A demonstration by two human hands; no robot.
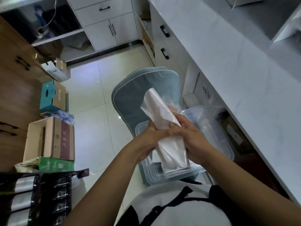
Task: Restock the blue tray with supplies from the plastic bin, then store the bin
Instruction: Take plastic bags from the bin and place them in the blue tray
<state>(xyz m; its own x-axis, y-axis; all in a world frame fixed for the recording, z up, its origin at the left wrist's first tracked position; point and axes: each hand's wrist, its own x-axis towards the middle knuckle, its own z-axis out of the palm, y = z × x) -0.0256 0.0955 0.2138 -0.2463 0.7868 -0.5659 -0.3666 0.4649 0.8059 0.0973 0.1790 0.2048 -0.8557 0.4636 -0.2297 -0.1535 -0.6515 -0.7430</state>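
A clear plastic packet [162,111] is held up in both hands directly above the plastic bin [225,144], which is seated on a grey-blue chair cushion [130,95] just beside the white worktop [228,62]. The left hand [150,139] is curled round the packet's middle from the left, and the right hand [191,137] is wrapped against its other side, fingertips showing faintly through the film near the top. The packet is tilted, its upper end leaning away to the left and its lower end hanging just inside the bin's rim. What lies inside is pale and cannot be made out. The step in hand is judged to be the lifting out of one supply, so the restocking looks barely under way, with more clear-wrapped goods seen in the bin. The blue tray is nowhere in view, so it must be found next: the packet has to be carried clear of the rim, probably up to the worktop, with the slippery film gripped firmly so that nothing slides out. Storing the bin comes later.
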